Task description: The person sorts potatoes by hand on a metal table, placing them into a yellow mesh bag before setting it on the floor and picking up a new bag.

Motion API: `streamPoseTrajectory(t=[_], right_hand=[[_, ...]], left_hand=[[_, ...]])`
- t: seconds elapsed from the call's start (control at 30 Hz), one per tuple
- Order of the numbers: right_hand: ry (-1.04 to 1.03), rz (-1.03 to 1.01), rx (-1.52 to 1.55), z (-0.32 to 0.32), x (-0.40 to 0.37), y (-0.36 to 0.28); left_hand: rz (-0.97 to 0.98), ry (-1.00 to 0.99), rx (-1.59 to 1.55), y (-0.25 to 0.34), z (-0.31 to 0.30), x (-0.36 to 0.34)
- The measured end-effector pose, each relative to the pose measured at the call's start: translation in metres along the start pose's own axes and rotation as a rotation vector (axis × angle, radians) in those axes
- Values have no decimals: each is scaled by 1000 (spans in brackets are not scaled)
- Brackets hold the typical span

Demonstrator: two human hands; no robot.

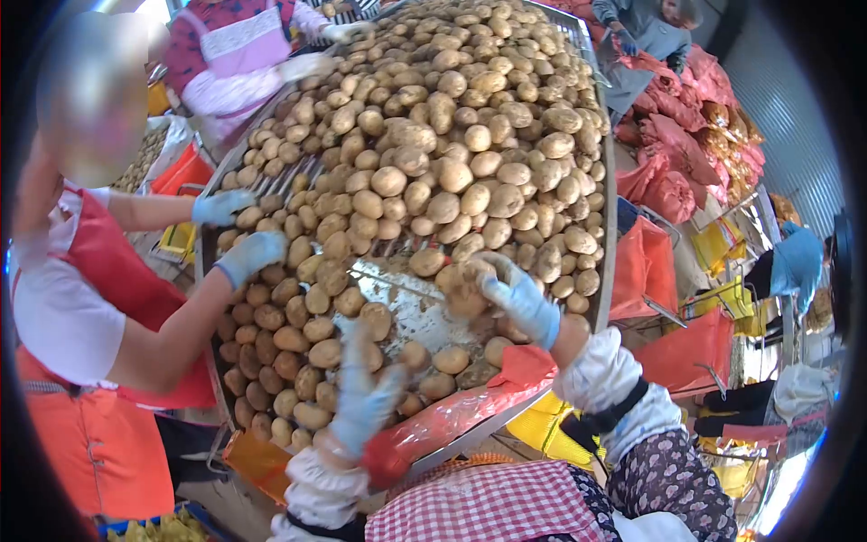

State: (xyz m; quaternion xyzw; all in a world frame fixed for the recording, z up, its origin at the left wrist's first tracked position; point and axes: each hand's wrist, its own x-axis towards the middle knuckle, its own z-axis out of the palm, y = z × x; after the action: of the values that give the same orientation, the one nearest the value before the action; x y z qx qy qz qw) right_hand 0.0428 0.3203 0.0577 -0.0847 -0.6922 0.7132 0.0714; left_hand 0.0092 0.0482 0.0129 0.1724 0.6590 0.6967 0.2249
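My left hand [363, 393], in a pale blue glove, is over the near edge of the potato pile, smeared by motion. Its fingers look spread, and a potato [377, 320] lies just beyond the fingertips. To the right, my gloved right hand [522, 303] curls its fingers around a blurred brown potato [465, 294]. Between the hands, a bare patch of the metal sorting table [406, 305] shows, wet and dirt-streaked. Loose potatoes [442, 361] lie on the near side of that patch.
A large potato heap [452, 135] covers the far table. At left, a co-worker's gloved hands [251, 257] touch potatoes; another person [235, 63] works farther back. Red sacks [673, 135] are piled at right. Red plastic [470, 397] drapes over the near edge.
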Motion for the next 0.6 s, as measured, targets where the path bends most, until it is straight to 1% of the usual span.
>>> streamPoseTrajectory(t=[0.07,0.1,0.13,0.2,0.23,0.3,0.33,0.4,0.43,0.47,0.53,0.57,0.6], right_hand=[[-11,63,43,41,-18,12],[-24,-69,-196,61,-31,-8],[197,-107,-172,76,-37,10],[175,-116,-459,66,-36,12],[181,-110,-460,62,-37,9],[128,-72,-622,61,-43,-9],[135,-69,-623,61,-44,-4],[263,-43,-99,66,-41,9],[269,-145,-16,70,-39,6],[267,-144,-15,72,-42,-1],[-42,-240,-623,75,-50,-18],[-5,-172,-606,77,-50,-24],[-5,-171,-608,76,-46,-18]], left_hand=[[223,-63,325,11,37,15],[283,-26,350,16,48,20],[342,4,371,18,55,20],[243,-1,161,15,61,12],[240,-8,158,12,60,11],[34,-120,-520,10,53,9],[31,-126,-521,13,48,4],[-249,-281,-769,38,38,-5],[-256,-223,-686,35,39,-7],[-256,-221,-686,26,39,-6],[-342,-158,-693,6,37,-3],[-346,-161,-693,9,37,-3],[-425,-179,-791,13,35,-2]])
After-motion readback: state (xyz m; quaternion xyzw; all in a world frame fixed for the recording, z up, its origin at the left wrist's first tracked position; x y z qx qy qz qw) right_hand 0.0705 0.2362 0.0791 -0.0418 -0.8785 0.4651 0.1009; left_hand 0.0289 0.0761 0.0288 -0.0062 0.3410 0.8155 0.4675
